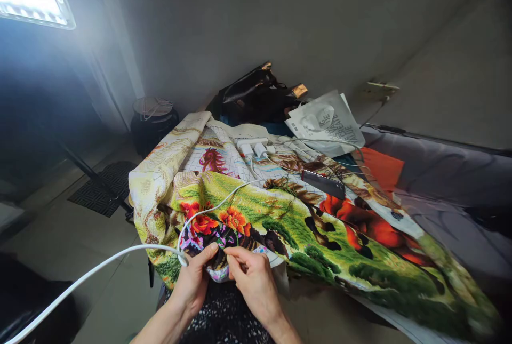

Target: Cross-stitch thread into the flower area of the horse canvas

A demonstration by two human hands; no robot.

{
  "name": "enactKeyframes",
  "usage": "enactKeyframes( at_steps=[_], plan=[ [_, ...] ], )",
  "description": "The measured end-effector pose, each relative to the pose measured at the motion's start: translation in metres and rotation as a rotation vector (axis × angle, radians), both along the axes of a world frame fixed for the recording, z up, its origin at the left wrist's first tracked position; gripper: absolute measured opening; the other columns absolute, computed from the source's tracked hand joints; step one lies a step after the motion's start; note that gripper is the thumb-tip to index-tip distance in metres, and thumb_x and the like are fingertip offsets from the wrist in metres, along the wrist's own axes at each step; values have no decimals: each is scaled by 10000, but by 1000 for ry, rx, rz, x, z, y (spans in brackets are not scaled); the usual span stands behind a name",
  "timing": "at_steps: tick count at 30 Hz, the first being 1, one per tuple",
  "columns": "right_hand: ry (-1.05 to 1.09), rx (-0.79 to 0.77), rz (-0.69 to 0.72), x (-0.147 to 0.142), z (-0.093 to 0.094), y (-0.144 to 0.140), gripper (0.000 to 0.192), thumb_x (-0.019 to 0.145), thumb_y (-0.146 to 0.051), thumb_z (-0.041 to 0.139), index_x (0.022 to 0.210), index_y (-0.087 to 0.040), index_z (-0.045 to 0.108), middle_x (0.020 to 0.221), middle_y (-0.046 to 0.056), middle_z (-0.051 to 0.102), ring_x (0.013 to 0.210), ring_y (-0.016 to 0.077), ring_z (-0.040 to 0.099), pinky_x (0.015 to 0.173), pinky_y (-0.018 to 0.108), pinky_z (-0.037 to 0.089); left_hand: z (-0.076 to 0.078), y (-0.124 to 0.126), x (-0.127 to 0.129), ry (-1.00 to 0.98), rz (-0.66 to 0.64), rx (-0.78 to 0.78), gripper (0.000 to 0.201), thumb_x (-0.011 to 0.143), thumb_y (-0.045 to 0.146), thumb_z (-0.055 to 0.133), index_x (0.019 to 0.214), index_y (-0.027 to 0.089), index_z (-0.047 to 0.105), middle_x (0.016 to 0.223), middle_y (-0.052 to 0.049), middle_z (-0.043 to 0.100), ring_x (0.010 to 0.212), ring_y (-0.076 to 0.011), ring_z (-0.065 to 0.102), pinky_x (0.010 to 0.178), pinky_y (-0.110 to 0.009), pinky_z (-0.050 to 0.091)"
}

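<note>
A large cross-stitch tapestry (304, 226) with green foliage, orange flowers and red-brown horses lies spread in front of me. My left hand (194, 280) grips its near edge from the left, thumb on top of the cloth. My right hand (254, 279) pinches the same edge just to the right, fingertips close to the left thumb. A thin green thread (236, 236) rises from the cloth above my fingers. Whether a needle is in my right fingers is too small to tell. A white cable (120, 254) crosses over my left wrist.
A dark phone (323, 184) lies on the tapestry, and a white power strip (253, 146) with chargers sits behind it. A black bag (256, 96) and a white printed bag (326, 122) stand at the back. A dark round pot (154, 122) stands on the floor, left.
</note>
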State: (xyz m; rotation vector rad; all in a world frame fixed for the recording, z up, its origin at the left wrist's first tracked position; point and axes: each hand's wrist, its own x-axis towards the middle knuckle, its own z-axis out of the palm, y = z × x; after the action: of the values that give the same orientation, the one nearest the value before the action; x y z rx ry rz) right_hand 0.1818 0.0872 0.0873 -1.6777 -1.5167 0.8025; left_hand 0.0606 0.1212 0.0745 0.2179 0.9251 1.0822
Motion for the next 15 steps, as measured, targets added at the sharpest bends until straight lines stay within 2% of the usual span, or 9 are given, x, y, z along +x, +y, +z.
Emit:
enactKeyframes(
  at_steps=[4, 7, 11, 15],
  plan=[
    [-114, 27, -14, -2, -1, -1, 250, 848, -203, 470, 852, -197, 720, 630, 16, 674, 514, 135, 551, 505, 219, 390, 0, 0, 1, 12, 6, -2, 187, 559, 185, 810, 566, 122, 634, 620, -27, 667, 634, -156, 620, 628, -281, 507],
    [-234, 101, -62, -6, -3, -1, 225, 821, -170, 486, 806, -207, 708, 608, 5, 669, 520, 142, 560, 552, 231, 385, -1, -1, 2, 19, 2, 14, 172, 561, 184, 809, 580, 118, 652, 622, -24, 670, 597, -134, 600, 613, -265, 502],
    [-330, 173, -114, -14, -5, 2, 246, 832, -162, 441, 740, -192, 667, 523, -10, 608, 442, 122, 519, 497, 232, 324, -2, -2, 2, 16, 3, 40, 159, 558, 183, 809, 609, 119, 673, 620, -23, 670, 614, -138, 605, 641, -268, 505],
    [-352, 257, -152, -21, -7, 4, 285, 871, -177, 384, 697, -174, 609, 471, -24, 541, 384, 104, 474, 450, 240, 283, -4, -3, 2, 39, 2, 42, 202, 546, 225, 817, 532, 131, 639, 564, -17, 640, 591, -144, 596, 627, -279, 506]
  ],
)
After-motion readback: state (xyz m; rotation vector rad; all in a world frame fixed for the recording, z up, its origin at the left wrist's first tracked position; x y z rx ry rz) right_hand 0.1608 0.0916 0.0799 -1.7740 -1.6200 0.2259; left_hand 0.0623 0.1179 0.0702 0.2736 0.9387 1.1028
